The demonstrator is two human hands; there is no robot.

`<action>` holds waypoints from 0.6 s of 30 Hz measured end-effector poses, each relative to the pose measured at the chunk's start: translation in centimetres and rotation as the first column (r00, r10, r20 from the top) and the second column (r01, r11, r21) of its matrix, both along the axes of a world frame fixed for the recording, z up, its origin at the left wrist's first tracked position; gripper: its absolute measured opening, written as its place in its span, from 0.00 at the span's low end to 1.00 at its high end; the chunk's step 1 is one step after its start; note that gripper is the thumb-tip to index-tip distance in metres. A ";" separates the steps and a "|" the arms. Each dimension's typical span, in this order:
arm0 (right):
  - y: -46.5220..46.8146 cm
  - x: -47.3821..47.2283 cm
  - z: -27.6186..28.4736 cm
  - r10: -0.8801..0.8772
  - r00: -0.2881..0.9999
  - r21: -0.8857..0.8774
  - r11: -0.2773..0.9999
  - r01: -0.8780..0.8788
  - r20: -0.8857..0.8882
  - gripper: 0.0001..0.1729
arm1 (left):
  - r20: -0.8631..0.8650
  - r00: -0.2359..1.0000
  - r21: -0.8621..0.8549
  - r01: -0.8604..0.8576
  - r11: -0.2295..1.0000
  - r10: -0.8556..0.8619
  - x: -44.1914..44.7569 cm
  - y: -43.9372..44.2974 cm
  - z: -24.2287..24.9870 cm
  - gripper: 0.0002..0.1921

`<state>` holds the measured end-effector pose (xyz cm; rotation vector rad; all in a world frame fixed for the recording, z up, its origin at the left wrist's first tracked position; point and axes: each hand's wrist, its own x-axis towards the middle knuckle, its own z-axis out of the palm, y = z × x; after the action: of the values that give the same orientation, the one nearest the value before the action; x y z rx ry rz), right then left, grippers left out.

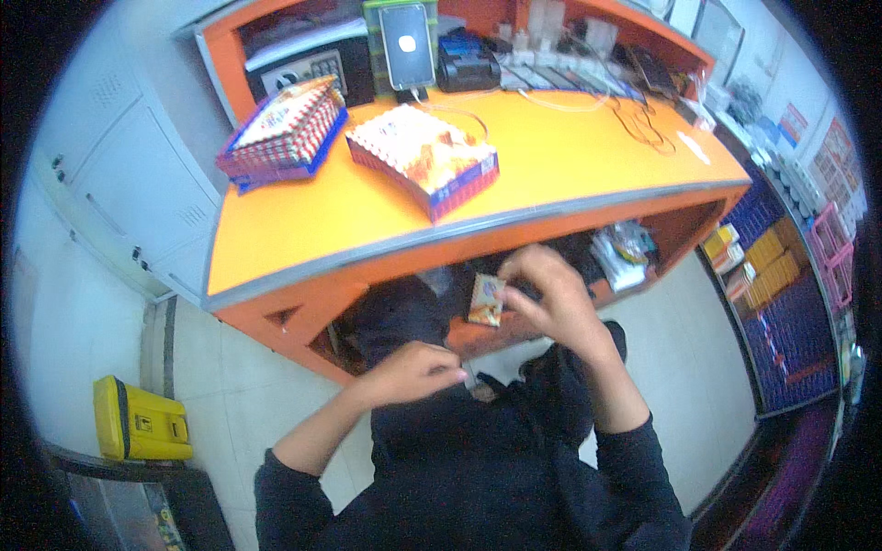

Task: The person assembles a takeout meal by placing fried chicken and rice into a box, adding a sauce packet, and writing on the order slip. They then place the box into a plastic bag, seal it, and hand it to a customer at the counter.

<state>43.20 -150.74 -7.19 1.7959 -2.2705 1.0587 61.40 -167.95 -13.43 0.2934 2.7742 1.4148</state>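
Note:
My right hand (548, 296) grips a small printed packet (486, 300) by its right edge, in front of the desk's lower shelf. Over my lap, my left hand (417, 372) has its fingers curled; whether anything small is between them cannot be told. A printed cardboard box (427, 155) lies at the front of the yellow desktop (586, 151), above both hands. To its left, a stack of flat checked boxes (286, 134) leans unevenly near the desk's left end.
A phone (408, 47) stands upright on the desk, with cables and more devices (558, 74) behind. Plastic bags (623, 251) fill part of the lower shelf. A yellow bin (141, 421) stands at the left; stocked shelving (772, 296) is at the right.

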 end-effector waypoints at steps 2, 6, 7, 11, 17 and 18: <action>-5.0 -1.2 4.5 -0.061 0.988 -0.199 0.979 0.032 -0.139 0.20 | -0.137 0.990 0.053 0.029 0.998 -0.021 -1.2 0.9 2.3 0.12; -14.9 -3.4 9.5 -0.107 0.973 -0.061 0.993 0.096 -0.203 0.48 | -0.227 0.962 0.031 -0.151 0.988 0.154 -2.5 1.6 6.6 0.11; -16.6 -3.9 9.6 -0.060 0.975 0.020 0.998 0.065 -0.212 0.55 | -0.303 0.929 0.011 -0.219 0.976 0.212 -2.7 1.3 7.5 0.11; -20.4 -6.4 9.5 0.040 0.983 0.415 0.909 0.039 -0.181 0.69 | -0.302 0.792 0.250 -0.471 0.846 0.530 -2.5 -2.2 10.6 0.06; -12.2 -10.1 10.9 0.215 0.885 -0.143 0.975 -0.170 0.413 0.64 | -0.232 0.606 0.732 -0.406 0.546 0.761 -7.4 -3.2 12.2 0.28; -9.5 -9.8 10.7 0.347 0.725 -0.306 0.932 -0.195 0.595 0.66 | -0.215 0.679 0.683 -0.409 0.605 0.702 -8.5 -2.9 12.4 0.39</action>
<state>33.38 -160.20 3.50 1.9123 -2.0584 2.1900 52.90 -170.84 -1.06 -0.3993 2.7936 2.7221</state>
